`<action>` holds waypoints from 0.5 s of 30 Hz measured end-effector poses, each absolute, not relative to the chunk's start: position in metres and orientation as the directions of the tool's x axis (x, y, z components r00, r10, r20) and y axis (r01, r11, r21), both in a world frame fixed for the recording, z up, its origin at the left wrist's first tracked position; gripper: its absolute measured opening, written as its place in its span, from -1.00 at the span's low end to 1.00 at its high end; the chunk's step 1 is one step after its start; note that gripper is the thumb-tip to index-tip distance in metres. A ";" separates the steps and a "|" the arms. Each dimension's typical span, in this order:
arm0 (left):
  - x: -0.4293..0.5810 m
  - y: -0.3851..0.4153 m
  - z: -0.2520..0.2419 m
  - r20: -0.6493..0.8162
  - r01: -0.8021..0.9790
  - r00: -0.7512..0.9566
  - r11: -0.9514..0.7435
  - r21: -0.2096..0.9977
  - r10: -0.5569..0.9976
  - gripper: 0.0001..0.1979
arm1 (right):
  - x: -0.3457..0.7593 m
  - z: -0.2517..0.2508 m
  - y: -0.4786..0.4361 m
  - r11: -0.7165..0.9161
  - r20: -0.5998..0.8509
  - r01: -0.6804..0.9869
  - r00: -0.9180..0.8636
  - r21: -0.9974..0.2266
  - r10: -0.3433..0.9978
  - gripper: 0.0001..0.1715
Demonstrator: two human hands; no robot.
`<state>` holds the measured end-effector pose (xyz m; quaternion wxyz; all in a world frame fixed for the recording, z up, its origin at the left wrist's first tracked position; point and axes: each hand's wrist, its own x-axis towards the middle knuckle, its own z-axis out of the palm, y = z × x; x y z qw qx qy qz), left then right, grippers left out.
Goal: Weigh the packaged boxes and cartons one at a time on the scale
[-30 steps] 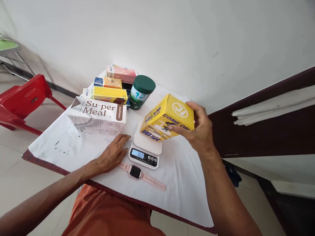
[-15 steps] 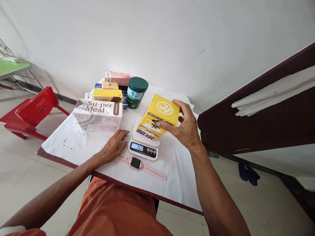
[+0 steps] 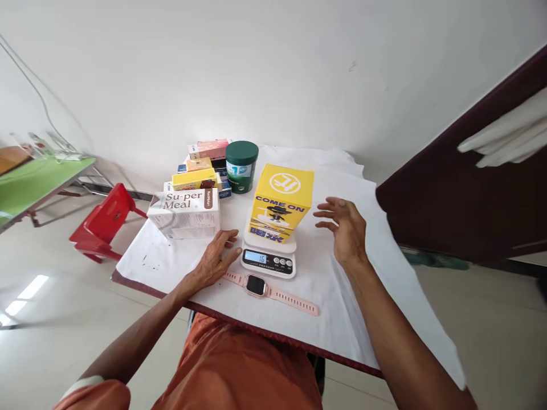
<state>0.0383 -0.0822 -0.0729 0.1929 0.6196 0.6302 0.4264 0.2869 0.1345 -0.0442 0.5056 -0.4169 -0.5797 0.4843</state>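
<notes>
The yellow box [image 3: 280, 202] stands on the kitchen scale [image 3: 268, 263], whose display [image 3: 255, 258] is lit. At 3 o'clock from the box, the right hand [image 3: 345, 228] holds nothing, fingers spread and clear of the cardboard; a careless swing inward could knock the tall box askew. At 8 o'clock, the left hand [image 3: 213, 259] lies empty on the tabletop [image 3: 342, 324], fingers loosely spread; whether it touches the scale I cannot tell, but a nudge there could disturb the reading. The pink watch [image 3: 255, 285] at 6 o'clock might catch under the scale's front if either slides. The white carton [image 3: 186, 215] at 9 o'clock could be struck should the box topple that way.
</notes>
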 end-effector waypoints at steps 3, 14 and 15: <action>0.046 -0.081 -0.048 0.360 0.665 -0.150 -0.175 0.726 0.921 -0.46 | 0.286 -0.074 0.136 0.144 0.142 0.019 -0.080 -0.989 0.987 -0.40; 0.045 0.025 0.027 0.365 0.518 -0.126 -0.252 0.818 0.923 0.22 | 0.291 -0.069 0.123 0.372 0.313 0.241 -0.250 -0.897 0.916 -0.54; 0.044 0.030 0.029 0.303 0.447 -0.083 -0.236 0.863 0.949 0.20 | 0.291 -0.069 0.124 0.374 0.312 0.246 -0.256 -0.894 0.915 -0.54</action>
